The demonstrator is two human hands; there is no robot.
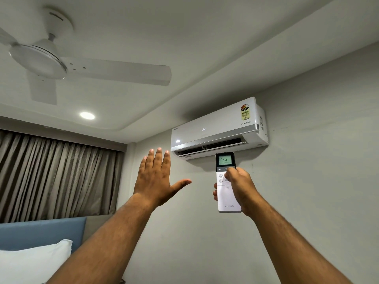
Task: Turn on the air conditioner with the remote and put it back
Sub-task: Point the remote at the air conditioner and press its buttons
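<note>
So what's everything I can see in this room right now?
white wall-mounted air conditioner: one, high on grey wall, display reads 24
white slim remote with lit screen: one, held below the unit, screen reads 24
white ceiling fan: one, upper left
round ceiling light: one, lit
brown pleated curtain: one, left
blue padded headboard: one, lower left
white pillow: one, bottom left
left hand: open, raised, empty
right hand: gripping remote

remote [227, 188] "LLOYD", "24", air conditioner [217, 128] "INVERTER"
</note>
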